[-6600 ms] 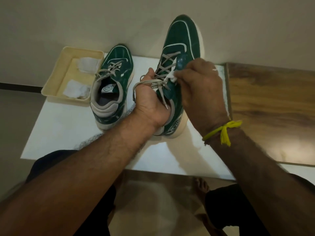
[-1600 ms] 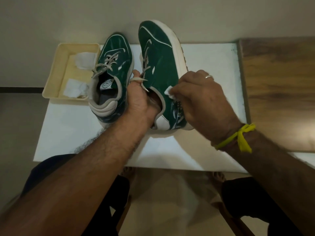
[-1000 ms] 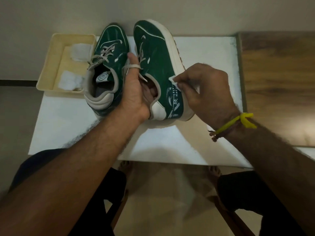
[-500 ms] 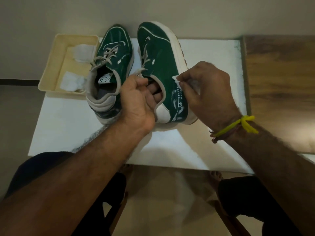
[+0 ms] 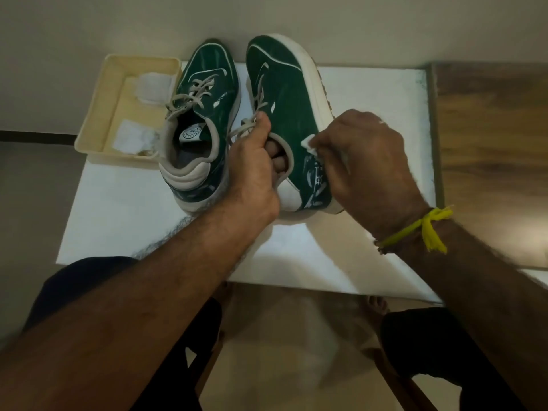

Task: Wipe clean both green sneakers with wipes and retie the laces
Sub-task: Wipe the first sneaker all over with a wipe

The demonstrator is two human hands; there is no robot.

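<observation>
The tilted sneaker (image 5: 284, 114) is gripped at its collar by the left hand (image 5: 255, 173), just right of the second sneaker (image 5: 204, 114). A wipe (image 5: 308, 143) is pinched against its side by the right hand (image 5: 364, 164). The upper is judged glossy and slippery; the collar is judged the firmest hold.

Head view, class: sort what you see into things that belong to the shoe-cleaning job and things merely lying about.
Job:
held sneaker, gripped by left hand
wipe, pinched by right hand
second sneaker
laces
tray with spare wipes

Lying about:
white board
wooden surface
</observation>
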